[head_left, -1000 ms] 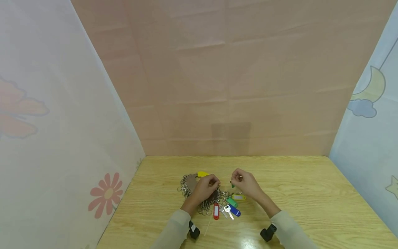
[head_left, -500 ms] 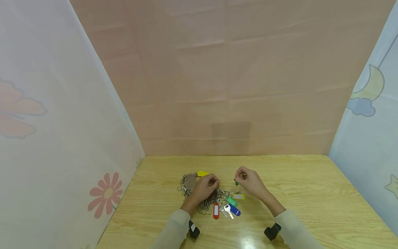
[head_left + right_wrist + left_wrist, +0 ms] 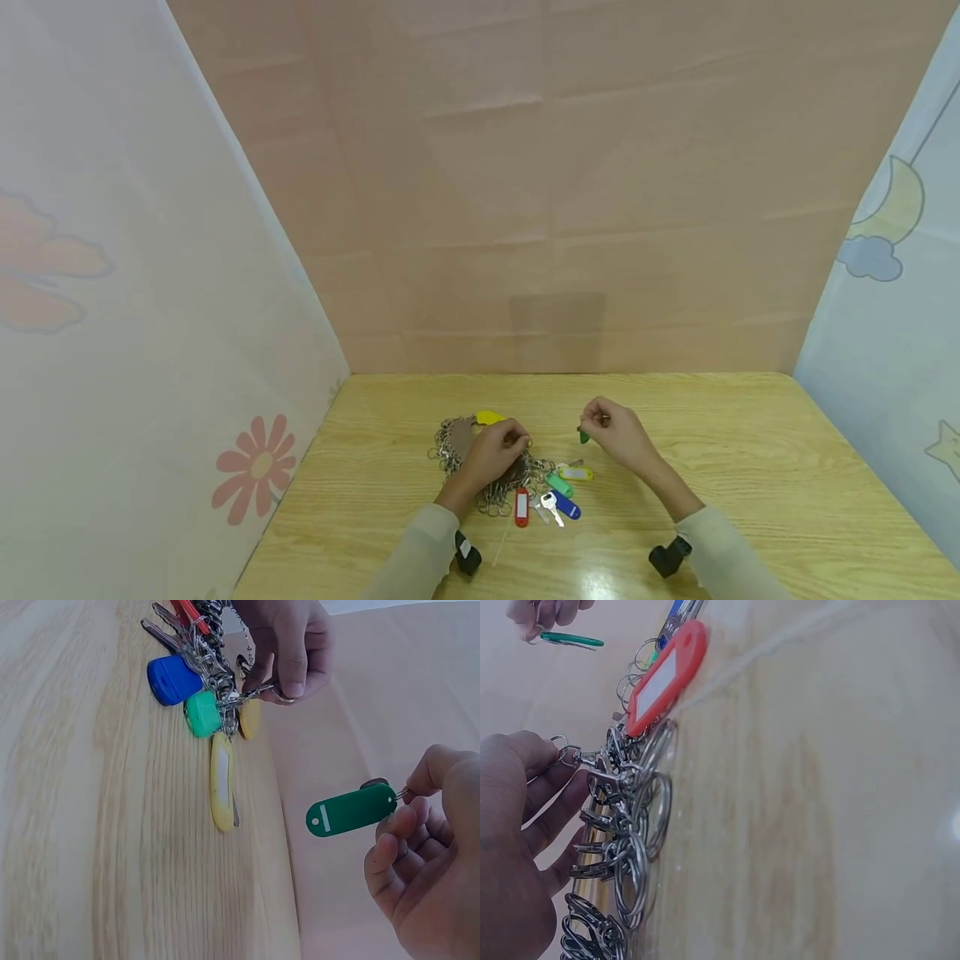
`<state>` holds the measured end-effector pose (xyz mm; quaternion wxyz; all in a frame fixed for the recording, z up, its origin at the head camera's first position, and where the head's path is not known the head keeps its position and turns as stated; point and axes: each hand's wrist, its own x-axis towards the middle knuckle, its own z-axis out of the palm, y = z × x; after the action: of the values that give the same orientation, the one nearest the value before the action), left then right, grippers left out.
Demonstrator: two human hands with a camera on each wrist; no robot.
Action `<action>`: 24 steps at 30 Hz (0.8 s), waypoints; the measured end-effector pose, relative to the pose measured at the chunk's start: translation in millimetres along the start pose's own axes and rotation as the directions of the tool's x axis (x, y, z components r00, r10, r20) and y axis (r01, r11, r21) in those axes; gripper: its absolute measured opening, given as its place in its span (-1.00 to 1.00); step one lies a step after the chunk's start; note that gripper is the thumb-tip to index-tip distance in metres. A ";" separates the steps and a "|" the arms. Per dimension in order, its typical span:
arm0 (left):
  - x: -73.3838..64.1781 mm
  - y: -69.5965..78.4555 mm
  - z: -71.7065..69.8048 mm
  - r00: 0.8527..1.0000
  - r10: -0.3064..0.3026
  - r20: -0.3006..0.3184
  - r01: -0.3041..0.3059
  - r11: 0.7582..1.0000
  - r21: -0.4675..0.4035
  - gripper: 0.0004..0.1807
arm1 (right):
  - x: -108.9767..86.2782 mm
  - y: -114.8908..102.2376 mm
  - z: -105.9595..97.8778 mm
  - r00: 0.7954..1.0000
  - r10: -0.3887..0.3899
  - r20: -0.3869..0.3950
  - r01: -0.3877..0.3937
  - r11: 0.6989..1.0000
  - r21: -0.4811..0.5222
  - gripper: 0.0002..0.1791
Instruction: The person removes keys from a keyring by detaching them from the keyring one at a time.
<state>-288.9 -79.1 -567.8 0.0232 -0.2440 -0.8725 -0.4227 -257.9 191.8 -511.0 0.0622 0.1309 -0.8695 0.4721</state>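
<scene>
My right hand [image 3: 617, 432] is raised over the table and pinches the small metal ring of a green key tag [image 3: 349, 811]. The tag hangs from the fingertips, with a dark round edge of something showing behind it in the right wrist view. Over the pile of metal clasps and split rings [image 3: 634, 825], my left hand [image 3: 495, 454] pinches a key ring [image 3: 559, 741] joined to a swivel clasp. A brown piece [image 3: 462, 440] lies under the left hand, partly covered by it. The two hands are apart, the right one farther right.
At the pile's right lie a yellow tag [image 3: 575, 473], a light green tag [image 3: 558, 485], a blue tag [image 3: 566, 505] and a red tag [image 3: 521, 508], with silver keys [image 3: 552, 507]. Another yellow piece [image 3: 489, 417] sits behind. A thin pale strip [image 3: 501, 546] lies in front.
My right hand has moved right and slightly away from me, carrying the green key tag away from the pile. The left hand has stayed in place.
</scene>
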 end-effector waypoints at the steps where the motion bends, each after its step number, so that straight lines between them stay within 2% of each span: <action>1: 0.0 0.0 -0.1 1.000 -0.001 0.002 0.001 1.000 0.001 -0.87 | 0.0 0.5 -0.7 1.000 0.002 -0.003 -0.002 1.000 0.002 -0.97; 10: -0.2 -0.6 -0.5 1.000 -0.015 0.008 0.016 1.000 -0.009 -0.87 | -1.7 5.0 -9.7 0.999 0.018 -0.037 -0.020 0.999 -0.034 -0.94; 24: -2.0 -1.6 -0.1 0.999 -0.034 -0.002 0.034 0.999 0.005 -0.87 | -2.9 12.2 -23.3 0.998 0.038 -0.043 -0.039 0.998 -0.041 -0.94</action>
<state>-287.9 -80.9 -569.4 0.0173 -0.2288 -0.8776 -0.4209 -259.0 218.1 -508.8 0.0741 0.1029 -0.8802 0.4574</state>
